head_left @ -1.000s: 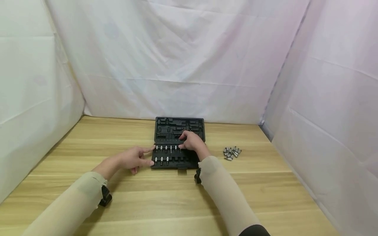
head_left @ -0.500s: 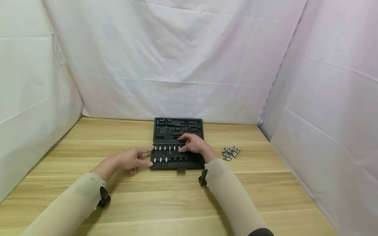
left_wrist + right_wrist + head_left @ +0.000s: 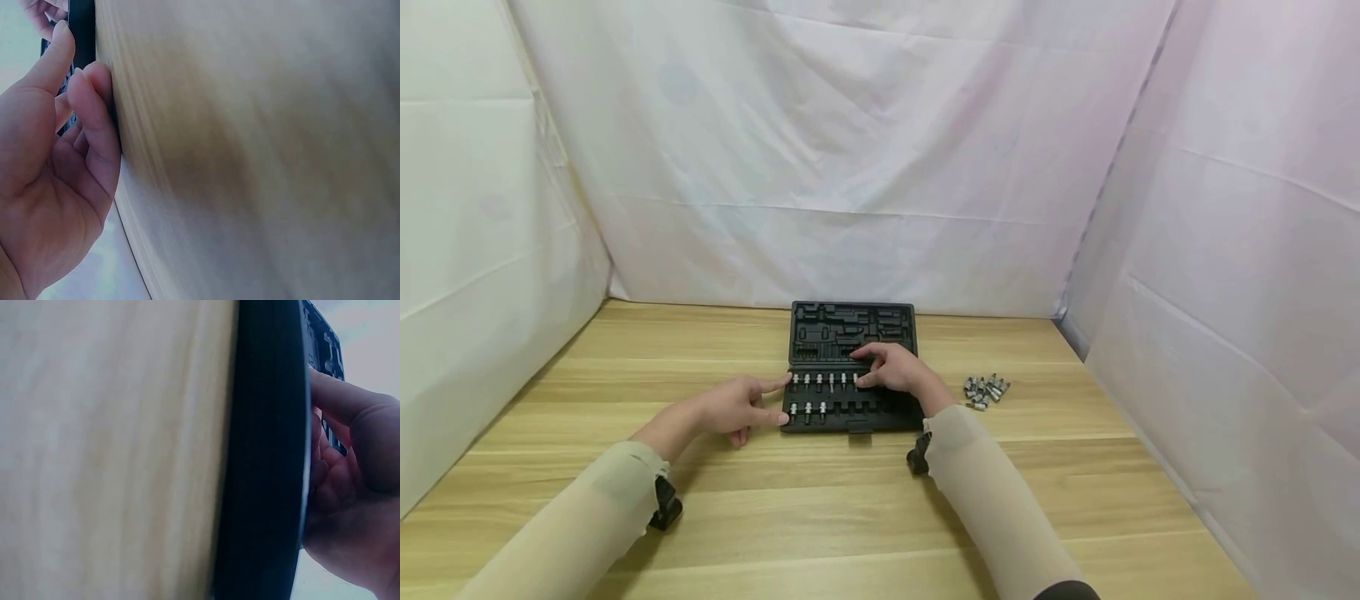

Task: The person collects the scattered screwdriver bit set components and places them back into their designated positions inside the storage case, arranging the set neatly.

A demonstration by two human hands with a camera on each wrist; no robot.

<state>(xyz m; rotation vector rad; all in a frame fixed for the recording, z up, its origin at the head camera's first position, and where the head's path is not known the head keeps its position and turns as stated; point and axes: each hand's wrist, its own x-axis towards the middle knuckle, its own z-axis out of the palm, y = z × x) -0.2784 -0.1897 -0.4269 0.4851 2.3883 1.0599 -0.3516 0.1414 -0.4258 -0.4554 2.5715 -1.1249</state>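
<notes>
A black bit-socket case (image 3: 842, 426) lies open on the table, its lid (image 3: 891, 321) folded back. Silver bit sockets (image 3: 819, 382) fill the left part of the upper row, and three more (image 3: 808, 412) sit at the left of the lower row. My left hand (image 3: 730, 409) touches the case's left side with outstretched index finger and thumb. Over the upper row, my right hand (image 3: 897, 369) has its thumb tip at the rightmost visible bit socket (image 3: 855, 379); the index finger arches away, apart from the thumb. In the right wrist view, the case wall (image 3: 269, 450) hides the thumb's contact.
A loose pile of bit sockets (image 3: 985, 390) lies on the wooden table (image 3: 790, 525) to the right of the case. White cloth (image 3: 850, 167) hangs behind the table and along both sides.
My right hand has shifted slightly right and towards me relative to the case, uncovering the rightmost bit socket in the upper row. The left hand stays at the case's left side.
</notes>
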